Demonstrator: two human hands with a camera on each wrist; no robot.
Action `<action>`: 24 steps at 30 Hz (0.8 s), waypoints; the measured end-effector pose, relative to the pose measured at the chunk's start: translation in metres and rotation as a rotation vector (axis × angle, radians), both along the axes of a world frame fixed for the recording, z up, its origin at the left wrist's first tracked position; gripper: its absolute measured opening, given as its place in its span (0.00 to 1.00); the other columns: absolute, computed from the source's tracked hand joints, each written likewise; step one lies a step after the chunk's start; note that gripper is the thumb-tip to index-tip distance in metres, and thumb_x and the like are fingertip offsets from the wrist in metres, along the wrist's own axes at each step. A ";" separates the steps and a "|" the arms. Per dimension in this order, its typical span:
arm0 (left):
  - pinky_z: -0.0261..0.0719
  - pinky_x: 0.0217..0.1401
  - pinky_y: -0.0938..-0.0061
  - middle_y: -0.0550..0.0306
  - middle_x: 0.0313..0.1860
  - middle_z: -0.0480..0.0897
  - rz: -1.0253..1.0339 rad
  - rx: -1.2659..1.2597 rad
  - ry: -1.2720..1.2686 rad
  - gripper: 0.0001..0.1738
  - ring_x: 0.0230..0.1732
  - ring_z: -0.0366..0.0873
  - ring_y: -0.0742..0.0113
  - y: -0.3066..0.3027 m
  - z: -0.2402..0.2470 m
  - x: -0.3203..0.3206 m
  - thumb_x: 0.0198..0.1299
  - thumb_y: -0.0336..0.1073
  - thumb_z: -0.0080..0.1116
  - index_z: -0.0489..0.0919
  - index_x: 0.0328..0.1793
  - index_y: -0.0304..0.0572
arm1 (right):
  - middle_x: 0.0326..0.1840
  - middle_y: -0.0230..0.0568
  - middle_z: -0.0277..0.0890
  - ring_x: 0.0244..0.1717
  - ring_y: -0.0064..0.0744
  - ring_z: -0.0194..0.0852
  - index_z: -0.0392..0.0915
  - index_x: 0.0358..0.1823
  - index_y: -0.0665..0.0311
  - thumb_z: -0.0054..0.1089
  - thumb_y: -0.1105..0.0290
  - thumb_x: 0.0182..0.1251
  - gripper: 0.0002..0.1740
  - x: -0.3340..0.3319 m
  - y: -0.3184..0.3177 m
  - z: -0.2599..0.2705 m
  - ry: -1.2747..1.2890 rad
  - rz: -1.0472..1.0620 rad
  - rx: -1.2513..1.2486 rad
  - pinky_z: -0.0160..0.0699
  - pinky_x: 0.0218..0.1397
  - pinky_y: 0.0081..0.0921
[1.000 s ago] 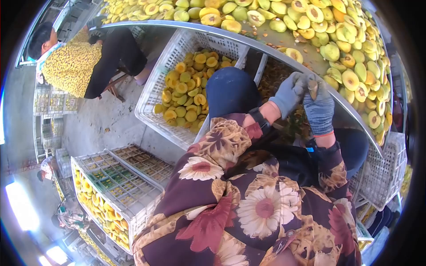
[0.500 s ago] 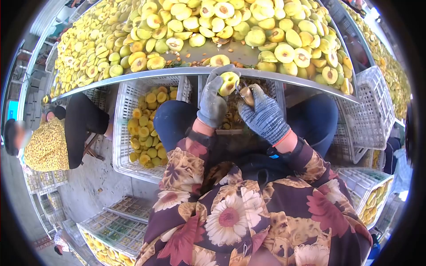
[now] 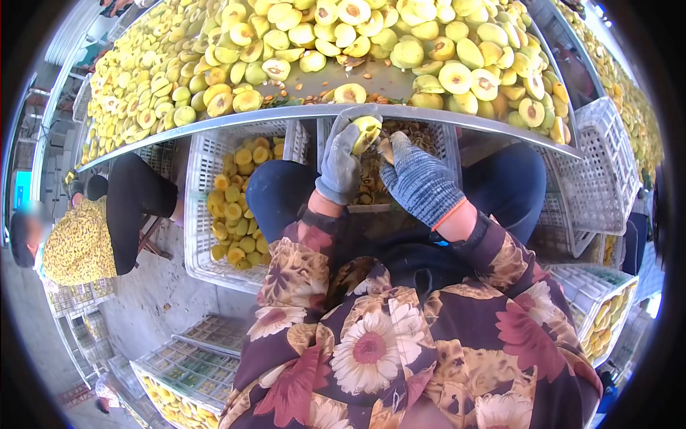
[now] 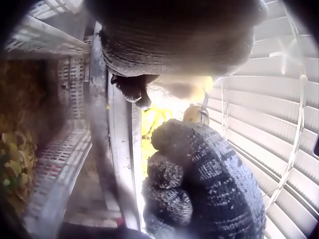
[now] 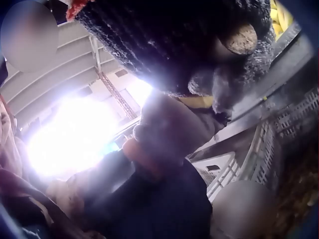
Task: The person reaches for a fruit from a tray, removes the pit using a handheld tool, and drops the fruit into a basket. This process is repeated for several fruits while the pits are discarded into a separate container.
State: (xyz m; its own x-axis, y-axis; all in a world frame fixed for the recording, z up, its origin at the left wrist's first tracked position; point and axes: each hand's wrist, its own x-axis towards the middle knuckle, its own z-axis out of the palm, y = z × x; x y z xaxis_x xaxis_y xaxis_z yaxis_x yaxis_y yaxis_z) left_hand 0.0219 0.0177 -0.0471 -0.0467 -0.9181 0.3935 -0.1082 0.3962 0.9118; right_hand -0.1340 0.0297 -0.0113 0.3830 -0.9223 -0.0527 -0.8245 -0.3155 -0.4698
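In the head view my gloved left hand (image 3: 337, 163) holds a yellow-green peach (image 3: 367, 133) between thumb and fingers, close to the metal table's near edge. Beside it, my right hand (image 3: 421, 177), in a blue striped knit glove, grips a wooden-handled tool (image 3: 386, 151). The tool's slim metal part (image 4: 205, 102) shows in the left wrist view, pointing up from the handle toward the peach, which is blurred by glare there. From the right wrist, the handle's round butt (image 5: 241, 39) sticks out of the dark glove. Fingers hide much of the peach.
Halved peaches (image 3: 471, 82) are heaped on the metal table, with loose pits (image 3: 304, 86) near its rim (image 3: 236, 121). A crate (image 3: 194, 232) of peach halves stands left of my knee, another bin below my hands. A seated person (image 3: 78, 229) works at left.
The head view has swung right and the table now lies straight ahead. A peach has come into view in my left hand and has tilted slightly since; my right hand stays close beside it.
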 end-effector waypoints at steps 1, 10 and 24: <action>0.70 0.60 0.74 0.54 0.51 0.75 -0.017 0.044 0.082 0.20 0.54 0.73 0.67 0.001 0.001 -0.001 0.70 0.35 0.32 0.73 0.57 0.34 | 0.33 0.56 0.79 0.36 0.55 0.80 0.66 0.51 0.65 0.54 0.58 0.64 0.22 0.000 0.000 -0.003 -0.008 0.010 0.002 0.78 0.39 0.48; 0.70 0.59 0.75 0.54 0.52 0.77 -0.085 0.136 0.282 0.20 0.53 0.73 0.69 0.002 -0.013 -0.001 0.73 0.40 0.37 0.72 0.58 0.35 | 0.33 0.63 0.78 0.38 0.61 0.78 0.65 0.52 0.70 0.54 0.56 0.63 0.25 -0.003 -0.001 -0.007 -0.089 0.010 0.139 0.76 0.42 0.50; 0.80 0.49 0.69 0.48 0.42 0.82 0.124 0.450 0.600 0.36 0.43 0.81 0.62 -0.004 -0.032 -0.004 0.72 0.61 0.28 0.76 0.47 0.34 | 0.39 0.63 0.78 0.40 0.58 0.80 0.65 0.59 0.69 0.56 0.59 0.63 0.28 0.010 -0.006 -0.002 -0.164 0.073 0.329 0.79 0.45 0.44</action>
State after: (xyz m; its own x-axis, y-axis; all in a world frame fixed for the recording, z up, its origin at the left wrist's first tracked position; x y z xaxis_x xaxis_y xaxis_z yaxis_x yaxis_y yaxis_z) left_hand 0.0183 0.0141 -0.0792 0.1716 -0.9806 -0.0952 0.4381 -0.0106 0.8989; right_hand -0.1240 0.0238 -0.0132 0.4755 -0.8358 -0.2744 -0.7105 -0.1810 -0.6800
